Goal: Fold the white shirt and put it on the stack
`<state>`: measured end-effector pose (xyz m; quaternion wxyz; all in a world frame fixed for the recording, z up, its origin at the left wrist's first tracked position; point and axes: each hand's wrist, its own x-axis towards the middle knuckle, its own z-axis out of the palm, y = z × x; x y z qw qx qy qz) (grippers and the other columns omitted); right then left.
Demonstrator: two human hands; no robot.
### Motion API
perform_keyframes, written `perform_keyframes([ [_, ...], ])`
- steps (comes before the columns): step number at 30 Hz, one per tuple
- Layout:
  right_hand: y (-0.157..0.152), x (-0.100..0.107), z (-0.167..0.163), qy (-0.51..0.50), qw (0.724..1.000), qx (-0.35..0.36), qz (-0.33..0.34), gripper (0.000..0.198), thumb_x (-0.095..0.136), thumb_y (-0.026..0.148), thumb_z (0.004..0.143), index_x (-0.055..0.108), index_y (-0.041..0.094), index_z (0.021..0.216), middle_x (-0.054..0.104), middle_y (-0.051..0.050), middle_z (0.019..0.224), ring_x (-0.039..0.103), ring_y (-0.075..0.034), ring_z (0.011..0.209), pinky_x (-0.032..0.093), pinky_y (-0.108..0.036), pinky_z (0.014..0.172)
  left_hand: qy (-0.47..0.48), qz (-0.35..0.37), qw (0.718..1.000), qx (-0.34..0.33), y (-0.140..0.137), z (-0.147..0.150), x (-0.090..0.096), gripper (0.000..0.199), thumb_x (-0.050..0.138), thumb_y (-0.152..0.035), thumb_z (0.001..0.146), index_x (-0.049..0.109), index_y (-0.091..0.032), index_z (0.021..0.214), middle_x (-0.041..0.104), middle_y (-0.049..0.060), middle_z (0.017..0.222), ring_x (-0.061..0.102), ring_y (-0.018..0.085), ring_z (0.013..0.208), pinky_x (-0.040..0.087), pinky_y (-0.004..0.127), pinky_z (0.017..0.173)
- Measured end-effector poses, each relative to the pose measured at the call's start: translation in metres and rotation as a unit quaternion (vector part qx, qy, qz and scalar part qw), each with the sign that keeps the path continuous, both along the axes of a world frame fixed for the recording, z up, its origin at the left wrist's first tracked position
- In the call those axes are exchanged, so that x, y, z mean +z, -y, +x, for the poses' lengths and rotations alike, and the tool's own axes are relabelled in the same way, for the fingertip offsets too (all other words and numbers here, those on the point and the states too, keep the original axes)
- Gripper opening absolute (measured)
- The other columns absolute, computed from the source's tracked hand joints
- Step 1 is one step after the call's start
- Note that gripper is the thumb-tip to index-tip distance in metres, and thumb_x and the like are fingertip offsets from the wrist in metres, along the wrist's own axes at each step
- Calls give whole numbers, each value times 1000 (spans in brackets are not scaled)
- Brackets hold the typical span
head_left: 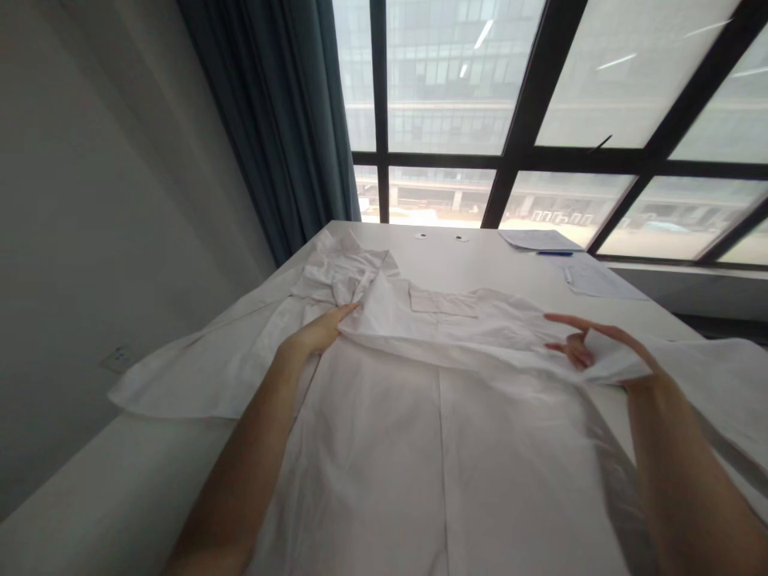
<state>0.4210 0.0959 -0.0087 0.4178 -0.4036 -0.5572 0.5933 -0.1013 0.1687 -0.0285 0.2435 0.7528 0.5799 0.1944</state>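
A white long-sleeved garment, like a shirt or a light coat, spreads over the table and toward me. A straight seam runs down its middle, and a rectangular piece of cloth shows near its far edge. My left hand grips a raised fold, its thumb on top and most fingers hidden under the cloth. On the other end of that fold, my right hand has its index finger stretched out and other fingers curled, with cloth caught in the hand. Between the hands the fold hangs as a loose edge. One sleeve lies bunched to the left, and more white cloth extends at right.
The white table reaches toward a large window. At its far right lie papers, a blue pen and another sheet. Two small round fittings sit near the back edge. A blue curtain and a wall socket are at left.
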Motion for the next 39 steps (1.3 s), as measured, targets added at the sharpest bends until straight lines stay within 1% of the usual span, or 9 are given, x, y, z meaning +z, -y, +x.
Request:
perform_keyframes([
  [3, 4, 2, 7, 116, 983, 118, -78, 67, 36, 66, 89, 61, 15, 125, 57, 2, 52, 55, -14, 48, 36, -45, 106, -10, -28, 999, -23, 1, -4, 3, 64, 54, -30, 77, 45, -22, 140, 54, 5, 137, 53, 23, 123, 39, 31, 104],
  [6, 4, 11, -2, 228, 957, 142, -114, 65, 42, 66, 87, 63, 14, 121, 66, -4, 68, 59, -14, 53, 49, -42, 88, -24, -41, 999, -23, 3, -4, 7, 64, 51, -33, 79, 43, -22, 142, 61, 6, 129, 59, 23, 113, 43, 30, 99],
  [11, -11, 4, -50, 416, 904, 100, -23, 50, 60, 56, 78, 67, 15, 106, 70, -11, 92, 65, -24, 84, 50, -33, 75, -51, -45, 997, -31, 4, -4, 10, 65, 49, -34, 80, 40, -20, 143, 66, 7, 112, 63, 21, 96, 46, 29, 88],
  [14, -20, -15, -87, 531, 844, 63, 42, 33, 56, 44, 80, 66, 17, 96, 70, -10, 93, 64, -22, 81, 48, -31, 71, -67, -43, 996, -30, 3, -8, 11, 68, 51, -35, 76, 43, -19, 141, 65, 5, 99, 62, 20, 86, 47, 28, 81],
  [16, -23, -26, -108, 553, 829, 58, 58, 27, 54, 38, 81, 65, 18, 95, 70, -9, 91, 62, -20, 77, 46, -30, 68, -66, -56, 996, -34, 2, -11, 13, 72, 54, -33, 71, 43, -19, 141, 63, 3, 93, 61, 20, 83, 47, 27, 77],
  [23, -16, -14, -109, 552, 824, 99, 80, 20, 55, 39, 77, 61, 19, 75, 66, -3, 77, 58, -18, 72, 41, -27, 63, -23, -82, 995, -44, 3, -16, 16, 77, 54, -31, 65, 42, -17, 140, 55, -1, 80, 56, 17, 72, 44, 25, 67],
  [32, -11, -1, -86, 526, 836, 158, -5, 44, 54, 59, 75, 63, 18, 90, 67, -6, 86, 59, -20, 75, 42, -28, 64, 0, -137, 990, -33, 1, -13, 11, 74, 56, -25, 61, 47, -17, 134, 61, 0, 85, 60, 18, 78, 46, 23, 67],
  [36, -10, -2, -93, 492, 854, 168, 2, 52, 53, 61, 76, 63, 18, 104, 68, -9, 105, 60, -25, 95, 45, -30, 81, -23, -61, 998, 26, -2, 0, 7, 52, 48, -29, 76, 54, -12, 125, 66, 4, 89, 62, 19, 80, 48, 24, 70],
  [39, -7, -2, -90, 503, 847, 167, -30, 68, 54, 63, 75, 56, 14, 121, 61, -15, 124, 57, -29, 109, 43, -34, 92, -45, -2, 997, 60, -12, 18, 1, 45, 44, -28, 83, 54, -12, 124, 67, 6, 90, 63, 19, 81, 47, 26, 73],
])
